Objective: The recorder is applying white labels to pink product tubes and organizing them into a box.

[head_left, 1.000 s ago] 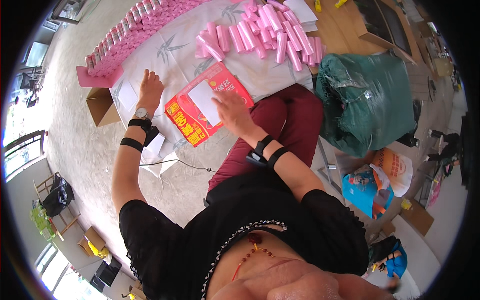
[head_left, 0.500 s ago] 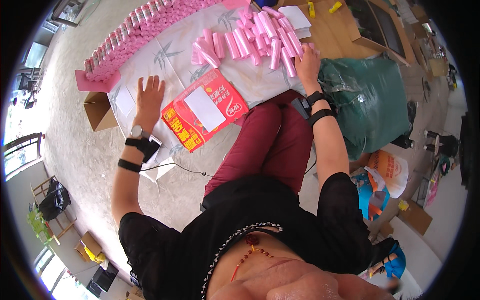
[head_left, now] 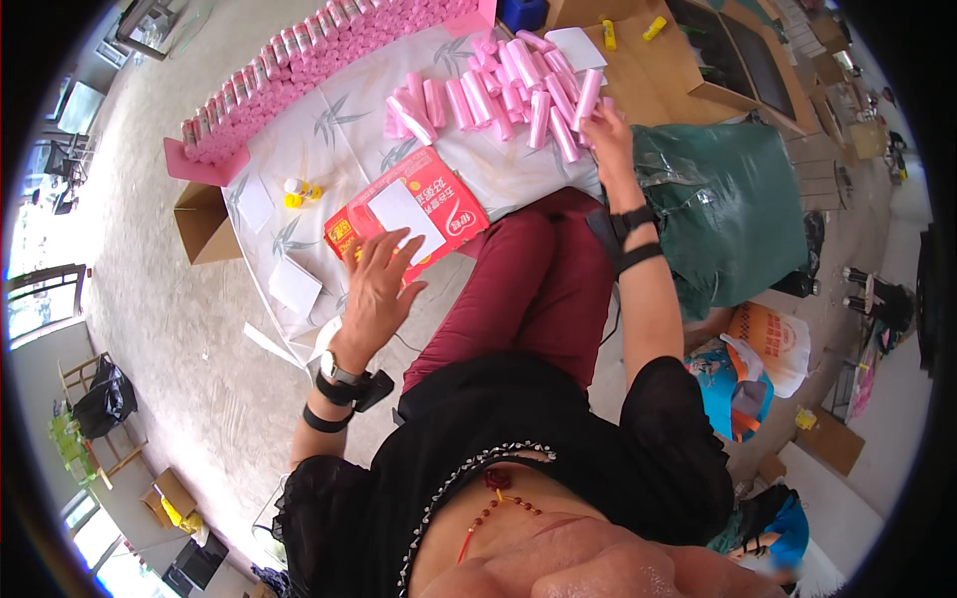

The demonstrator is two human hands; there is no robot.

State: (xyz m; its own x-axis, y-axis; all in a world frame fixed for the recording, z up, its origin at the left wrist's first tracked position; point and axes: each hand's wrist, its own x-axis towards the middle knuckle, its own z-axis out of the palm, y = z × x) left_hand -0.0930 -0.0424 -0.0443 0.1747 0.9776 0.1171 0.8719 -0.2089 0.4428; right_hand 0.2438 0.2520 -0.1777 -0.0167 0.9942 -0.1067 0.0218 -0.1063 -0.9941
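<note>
My left hand is open, fingers apart and holding nothing, above the near left part of a red carton piece with a white paper on it. My right hand is closed on the lower end of a shiny pink roll, standing tilted at the right side of a loose heap of pink rolls. Small yellow-and-white glue sticks, as they look, lie on the patterned cloth left of the carton piece. More white papers lie near the table's left edge.
A long pink-edged stack of rolls with labelled ends lines the far left. A green plastic-covered bundle stands right of my right arm. Two yellow tubes lie on brown board at the back. An open cardboard box sits beside the table.
My left hand has moved right and toward me, uncovering the yellow-and-white sticks and a paper stack. My right hand has taken hold of a pink roll and tilted it up.
</note>
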